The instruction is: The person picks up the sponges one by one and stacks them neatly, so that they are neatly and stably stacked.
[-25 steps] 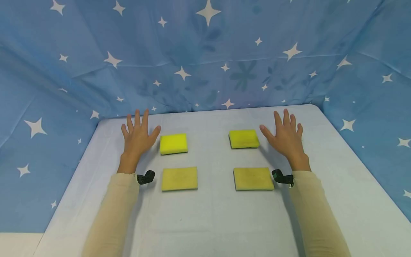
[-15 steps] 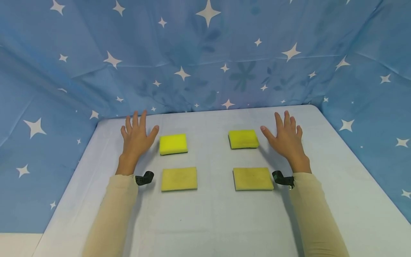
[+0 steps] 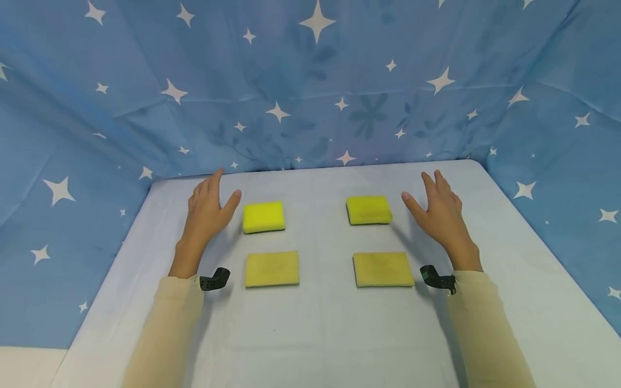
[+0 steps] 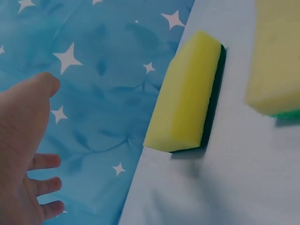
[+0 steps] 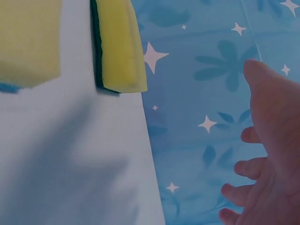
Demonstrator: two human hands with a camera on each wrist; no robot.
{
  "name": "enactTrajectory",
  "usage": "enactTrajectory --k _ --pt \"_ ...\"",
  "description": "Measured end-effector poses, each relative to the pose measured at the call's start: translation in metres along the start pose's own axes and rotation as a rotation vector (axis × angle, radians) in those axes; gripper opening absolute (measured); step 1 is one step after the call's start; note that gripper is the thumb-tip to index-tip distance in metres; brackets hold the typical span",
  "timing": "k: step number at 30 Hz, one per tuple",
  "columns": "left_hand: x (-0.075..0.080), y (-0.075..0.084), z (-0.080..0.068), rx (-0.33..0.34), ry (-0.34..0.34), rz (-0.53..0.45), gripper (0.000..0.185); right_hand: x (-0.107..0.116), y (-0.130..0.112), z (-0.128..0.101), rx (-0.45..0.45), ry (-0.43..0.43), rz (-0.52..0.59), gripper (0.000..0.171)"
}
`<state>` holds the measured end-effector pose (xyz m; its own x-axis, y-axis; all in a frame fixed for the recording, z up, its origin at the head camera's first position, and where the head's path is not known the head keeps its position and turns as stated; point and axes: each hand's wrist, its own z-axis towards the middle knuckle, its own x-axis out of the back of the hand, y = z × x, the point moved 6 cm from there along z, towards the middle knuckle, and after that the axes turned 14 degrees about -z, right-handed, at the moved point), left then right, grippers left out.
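Yellow far-left sponge point(image 4: 185, 101) has dark green backing point(image 4: 213, 93).

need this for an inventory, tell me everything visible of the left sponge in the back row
The left sponge in the back row is a bright yellow rectangular block, foam-like, with a thin dark green layer beneath. It lies flat, yellow side up, on the white cloth. It sits to the right of the left hand and behind a paler sponge; neither touches it.
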<state>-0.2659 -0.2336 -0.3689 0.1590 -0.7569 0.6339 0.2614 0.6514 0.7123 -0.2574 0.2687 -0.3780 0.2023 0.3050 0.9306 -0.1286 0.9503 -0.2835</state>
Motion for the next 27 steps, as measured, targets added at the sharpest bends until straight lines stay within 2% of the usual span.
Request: enactTrajectory --k 11,20,24,27 --pt "-0.003 0.019 -0.031 -0.057 -0.047 -0.066 0.069 0.007 0.006 -0.023 0.02 0.043 0.002 0.079" --pt "-0.01 0.019 -0.058 -0.083 -0.089 -0.076 0.071 0.001 0.012 -0.044 0.048 0.054 0.002 0.075" --pt "-0.015 0.018 -0.069 -0.088 -0.136 -0.068 0.076 0.0 0.014 -0.052 0.07 0.072 -0.015 0.073" --pt "-0.019 0.017 -0.077 -0.062 -0.178 -0.06 0.083 0.001 0.014 -0.056 0.083 0.08 -0.022 0.073"
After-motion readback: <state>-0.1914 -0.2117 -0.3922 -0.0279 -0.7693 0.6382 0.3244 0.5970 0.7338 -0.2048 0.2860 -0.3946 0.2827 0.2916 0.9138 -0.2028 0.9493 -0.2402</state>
